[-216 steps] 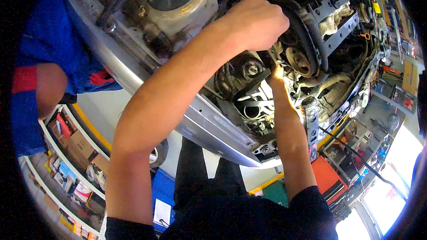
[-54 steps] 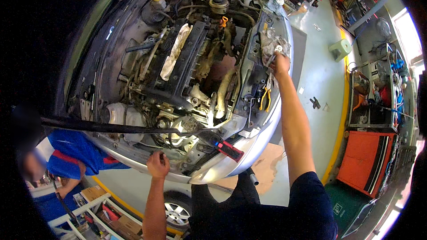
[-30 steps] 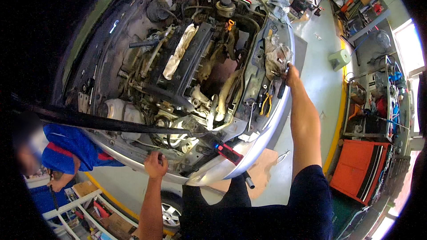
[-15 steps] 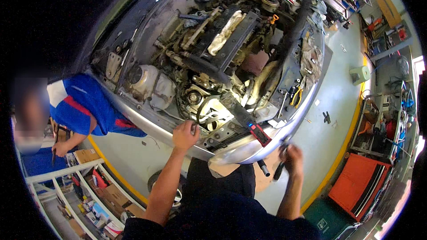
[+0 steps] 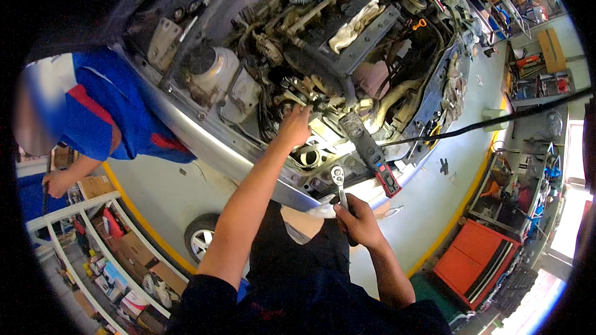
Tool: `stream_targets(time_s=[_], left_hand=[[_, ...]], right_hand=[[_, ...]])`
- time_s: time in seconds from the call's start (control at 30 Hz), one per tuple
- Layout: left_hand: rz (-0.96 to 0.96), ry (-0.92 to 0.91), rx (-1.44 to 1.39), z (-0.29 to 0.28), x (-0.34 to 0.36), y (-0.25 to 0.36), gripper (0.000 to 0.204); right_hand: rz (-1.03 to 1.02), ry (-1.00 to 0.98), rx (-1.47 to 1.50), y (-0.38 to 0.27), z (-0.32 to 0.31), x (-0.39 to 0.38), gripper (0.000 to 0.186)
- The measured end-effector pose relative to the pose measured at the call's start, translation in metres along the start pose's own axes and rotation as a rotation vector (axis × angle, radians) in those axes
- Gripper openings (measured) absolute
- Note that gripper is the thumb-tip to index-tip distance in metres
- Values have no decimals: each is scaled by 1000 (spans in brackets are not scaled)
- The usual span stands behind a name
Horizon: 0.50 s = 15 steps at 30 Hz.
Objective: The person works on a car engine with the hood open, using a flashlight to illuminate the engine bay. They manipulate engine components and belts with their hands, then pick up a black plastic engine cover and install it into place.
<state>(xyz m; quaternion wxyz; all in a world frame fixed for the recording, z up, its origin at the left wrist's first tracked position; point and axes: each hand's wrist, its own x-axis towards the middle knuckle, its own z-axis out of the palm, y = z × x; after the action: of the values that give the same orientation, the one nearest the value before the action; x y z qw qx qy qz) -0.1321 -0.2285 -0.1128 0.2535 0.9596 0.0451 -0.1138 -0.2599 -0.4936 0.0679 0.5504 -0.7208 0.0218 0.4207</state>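
Note:
In my right hand is a ratchet wrench. Its round silver head points up toward the car's front edge, and the dark handle runs down through my closed fingers. My left hand reaches into the engine bay, its fingers bent against metal parts at the near end of the engine. Whatever lies between those fingertips is hidden. Beside it, a dark work light with a red end leans over the front of the bay and lights the parts near my left hand.
A co-worker in blue stands at the left fender. Pliers rest on the right front edge. A dark cable crosses at right. A red cabinet, a wheel and a shelf with boxes stand around the car.
My left hand has moved forward from the front edge into the engine bay. My right hand has come inward, turning the ratchet head up into plain view. The view has shifted, and a cable now crosses at right.

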Motion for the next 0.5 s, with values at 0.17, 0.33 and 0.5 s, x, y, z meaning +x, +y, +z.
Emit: stream_targets(time_s=[0.17,0.33,0.5], left_hand=[[70,-342,132,12,19,-4,59],[89,-566,140,17,10,-32,27],[80,-457,141,21,13,6,25]], right_hand=[[109,47,-30,-3,2,14,28],[-107,23,-51,-6,4,34,27],[-162,9,-296,-68,-23,63,38]])
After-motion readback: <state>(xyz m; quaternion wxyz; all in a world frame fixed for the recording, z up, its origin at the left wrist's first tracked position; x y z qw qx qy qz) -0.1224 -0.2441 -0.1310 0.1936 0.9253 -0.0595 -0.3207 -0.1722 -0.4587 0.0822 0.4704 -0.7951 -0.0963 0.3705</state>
